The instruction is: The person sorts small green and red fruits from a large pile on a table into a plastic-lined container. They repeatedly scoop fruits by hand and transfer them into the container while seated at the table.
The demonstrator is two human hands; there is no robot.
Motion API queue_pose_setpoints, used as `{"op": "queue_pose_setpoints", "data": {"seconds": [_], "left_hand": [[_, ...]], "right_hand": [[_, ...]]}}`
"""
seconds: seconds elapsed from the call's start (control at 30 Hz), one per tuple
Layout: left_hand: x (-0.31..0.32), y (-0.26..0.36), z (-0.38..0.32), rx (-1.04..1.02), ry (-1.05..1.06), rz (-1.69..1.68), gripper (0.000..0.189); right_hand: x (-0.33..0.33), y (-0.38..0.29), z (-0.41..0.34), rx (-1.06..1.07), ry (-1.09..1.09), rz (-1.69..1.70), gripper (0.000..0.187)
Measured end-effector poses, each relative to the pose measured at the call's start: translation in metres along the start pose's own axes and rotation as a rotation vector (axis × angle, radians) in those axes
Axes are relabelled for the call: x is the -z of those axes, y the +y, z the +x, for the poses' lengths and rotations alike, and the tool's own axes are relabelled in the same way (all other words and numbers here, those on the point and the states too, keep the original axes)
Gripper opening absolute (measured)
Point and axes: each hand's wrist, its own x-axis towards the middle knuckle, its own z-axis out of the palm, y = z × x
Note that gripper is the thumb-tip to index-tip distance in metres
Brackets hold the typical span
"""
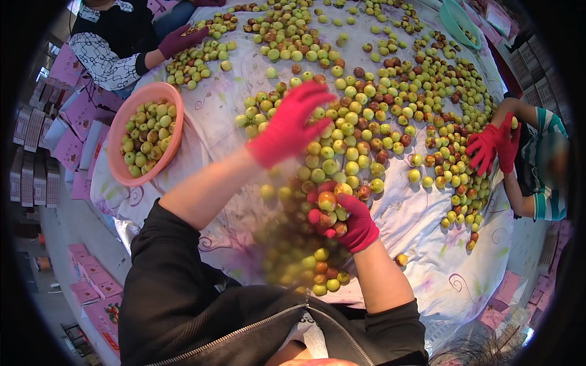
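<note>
Many green and red-brown jujube-like fruits lie over a cloth-covered table. My left hand, in a red glove, is raised over the fruit with its fingers apart and blurred; no fruit shows in it. My right hand, gloved alike, holds several fruits in its curled fingers. Below that hand, more fruits lie near the table's front edge, partly hidden by a blur. To the left stands an orange plastic basin containing fruits of the same kind.
At the upper left a person in purple gloves handles fruit. On the right another person's red-gloved hands are over the fruit. A green basin stands at the upper right. Pink cartons are stacked on the left.
</note>
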Motion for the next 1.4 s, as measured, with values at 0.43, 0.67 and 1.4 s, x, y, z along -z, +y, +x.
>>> {"op": "queue_pose_setpoints", "data": {"seconds": [0.43, 0.67, 1.4], "left_hand": [[0.013, -0.080, 0.060, 0.754, -0.322, -0.456, 0.018], [0.067, -0.069, 0.012, 0.542, -0.196, -0.034, 0.020], [0.033, 0.003, -0.114, 0.477, -0.314, 0.066, 0.024]], "right_hand": [[-0.001, 0.002, -0.001, -0.035, -0.031, 0.030, 0.046], [-0.014, 0.009, -0.008, 0.113, -0.058, -0.611, 0.049], [-0.043, 0.035, -0.007, -0.252, -0.098, -1.097, 0.032]]}}
